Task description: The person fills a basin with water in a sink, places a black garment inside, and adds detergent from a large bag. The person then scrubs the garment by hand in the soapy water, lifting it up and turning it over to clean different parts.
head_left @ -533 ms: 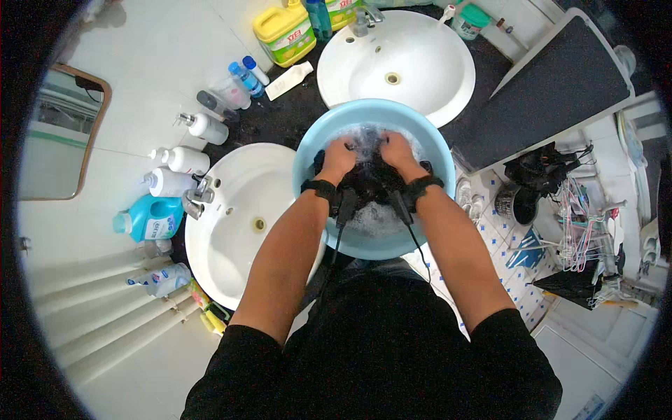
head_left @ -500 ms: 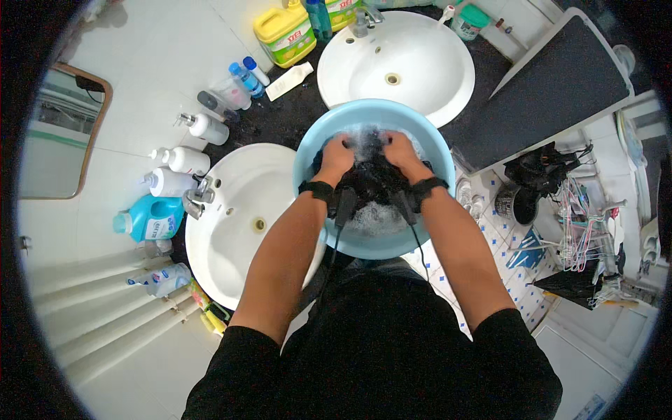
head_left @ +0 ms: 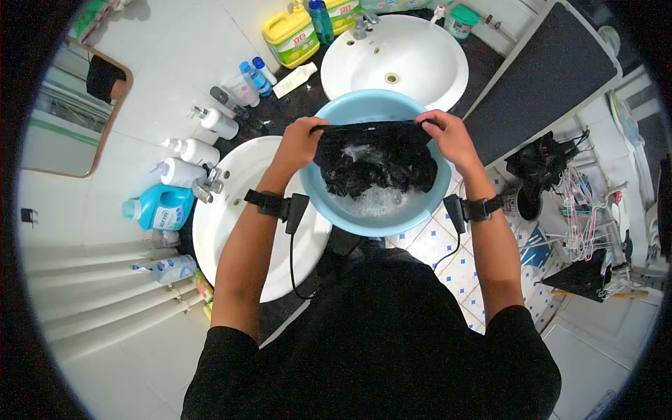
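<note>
A wet black garment [head_left: 374, 157] is stretched between my hands over the light blue basin [head_left: 374, 229]. My left hand [head_left: 301, 143] pinches one end of its straight far edge at the basin's left side. The other end is gripped by my right hand [head_left: 450, 138], near the right rim. The garment's lower part hangs bunched in the basin, with white suds [head_left: 374, 201] around its near side. Black straps with small boxes and cables circle both my wrists.
A white sink [head_left: 231, 245] lies left of the basin and another sink [head_left: 420, 59] beyond it. Pump bottles [head_left: 217, 122], a blue detergent jug [head_left: 164, 208] and a yellow jug [head_left: 290, 38] line the counter. A dark panel [head_left: 542, 77] leans at right, near pink hangers [head_left: 588, 217].
My hands have come up out of the basin and moved apart. The black garment, bunched in the suds before, is now lifted and spread wide between them.
</note>
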`<state>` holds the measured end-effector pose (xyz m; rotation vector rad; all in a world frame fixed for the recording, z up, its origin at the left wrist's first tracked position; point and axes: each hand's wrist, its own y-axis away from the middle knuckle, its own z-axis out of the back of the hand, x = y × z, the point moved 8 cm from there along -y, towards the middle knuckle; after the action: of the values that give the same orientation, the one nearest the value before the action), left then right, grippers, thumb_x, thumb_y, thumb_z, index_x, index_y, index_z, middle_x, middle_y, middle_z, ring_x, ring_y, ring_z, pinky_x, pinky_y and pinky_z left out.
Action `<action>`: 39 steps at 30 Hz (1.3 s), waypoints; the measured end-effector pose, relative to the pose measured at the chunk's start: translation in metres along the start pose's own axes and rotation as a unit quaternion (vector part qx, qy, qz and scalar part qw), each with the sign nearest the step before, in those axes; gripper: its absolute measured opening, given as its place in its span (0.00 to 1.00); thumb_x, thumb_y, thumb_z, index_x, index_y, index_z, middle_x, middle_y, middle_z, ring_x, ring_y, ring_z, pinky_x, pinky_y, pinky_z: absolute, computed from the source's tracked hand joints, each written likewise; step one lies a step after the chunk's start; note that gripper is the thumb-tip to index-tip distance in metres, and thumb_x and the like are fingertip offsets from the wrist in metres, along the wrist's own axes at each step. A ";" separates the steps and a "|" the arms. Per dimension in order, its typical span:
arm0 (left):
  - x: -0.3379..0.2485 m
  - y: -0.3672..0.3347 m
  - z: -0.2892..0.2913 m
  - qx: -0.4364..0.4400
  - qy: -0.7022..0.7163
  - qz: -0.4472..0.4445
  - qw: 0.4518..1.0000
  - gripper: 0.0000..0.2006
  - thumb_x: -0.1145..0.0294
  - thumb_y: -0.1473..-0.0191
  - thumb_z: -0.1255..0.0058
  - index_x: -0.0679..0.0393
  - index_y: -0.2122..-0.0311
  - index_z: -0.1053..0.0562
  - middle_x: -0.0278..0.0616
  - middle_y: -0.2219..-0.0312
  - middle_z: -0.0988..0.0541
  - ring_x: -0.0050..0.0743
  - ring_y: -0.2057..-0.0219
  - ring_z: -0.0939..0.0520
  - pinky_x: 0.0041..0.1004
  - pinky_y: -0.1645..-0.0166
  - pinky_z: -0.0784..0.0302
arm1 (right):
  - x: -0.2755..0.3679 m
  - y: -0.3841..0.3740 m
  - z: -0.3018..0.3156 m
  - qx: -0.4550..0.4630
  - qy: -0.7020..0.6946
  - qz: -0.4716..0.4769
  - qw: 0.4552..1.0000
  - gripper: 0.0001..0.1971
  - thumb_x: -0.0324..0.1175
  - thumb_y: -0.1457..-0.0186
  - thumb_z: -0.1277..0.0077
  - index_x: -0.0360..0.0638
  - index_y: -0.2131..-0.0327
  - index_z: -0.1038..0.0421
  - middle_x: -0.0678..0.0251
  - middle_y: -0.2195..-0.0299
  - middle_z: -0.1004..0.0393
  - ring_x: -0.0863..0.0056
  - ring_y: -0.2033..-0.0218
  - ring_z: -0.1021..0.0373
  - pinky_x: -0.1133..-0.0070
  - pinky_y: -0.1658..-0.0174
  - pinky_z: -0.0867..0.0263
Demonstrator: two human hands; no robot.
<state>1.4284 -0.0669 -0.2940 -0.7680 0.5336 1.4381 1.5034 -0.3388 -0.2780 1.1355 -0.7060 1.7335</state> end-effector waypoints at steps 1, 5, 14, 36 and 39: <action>-0.005 0.001 0.003 0.000 0.005 -0.022 1.000 0.09 0.77 0.53 0.55 0.61 0.65 0.27 0.52 0.69 0.25 0.50 0.63 0.25 0.35 0.58 0.30 | 0.005 0.002 0.003 -0.002 -0.001 0.002 1.000 0.06 0.24 0.49 0.54 0.40 0.66 0.29 0.68 0.73 0.27 0.81 0.70 0.33 0.83 0.63 0.38; -0.019 0.011 0.017 -0.040 0.014 -0.036 0.998 0.11 0.87 0.57 0.62 0.62 0.71 0.28 0.51 0.72 0.25 0.48 0.66 0.24 0.35 0.59 0.30 | 0.021 0.005 0.004 0.002 0.052 0.118 0.992 0.09 0.17 0.51 0.58 0.39 0.68 0.30 0.69 0.69 0.32 0.77 0.65 0.35 0.82 0.60 0.39; -0.049 0.033 0.019 0.009 -0.005 -0.196 0.981 0.14 0.91 0.64 0.62 0.61 0.73 0.30 0.48 0.72 0.27 0.46 0.68 0.26 0.32 0.61 0.30 | 0.034 0.022 -0.010 0.065 0.215 0.237 0.945 0.15 0.10 0.60 0.64 0.37 0.72 0.30 0.60 0.68 0.36 0.62 0.64 0.35 0.74 0.56 0.39; -0.076 0.073 0.005 0.125 -0.267 -0.318 0.901 0.11 0.69 0.54 0.50 0.61 0.82 0.32 0.43 0.76 0.32 0.41 0.71 0.27 0.34 0.68 0.30 | 0.045 0.056 0.001 0.166 0.238 0.122 0.949 0.08 0.27 0.54 0.47 0.37 0.78 0.37 0.58 0.73 0.31 0.64 0.71 0.33 0.74 0.66 0.37; -0.086 0.075 0.005 0.127 -0.277 -0.315 0.899 0.12 0.67 0.55 0.49 0.60 0.84 0.33 0.42 0.78 0.32 0.39 0.73 0.28 0.34 0.68 0.31 | 0.042 0.058 0.002 0.167 0.235 0.109 0.951 0.08 0.28 0.54 0.47 0.37 0.77 0.37 0.57 0.72 0.29 0.63 0.69 0.31 0.74 0.65 0.36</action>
<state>1.3460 -0.1231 -0.2382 -0.2487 0.0075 0.8867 1.4452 -0.3489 -0.2381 0.8254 -0.2529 2.2691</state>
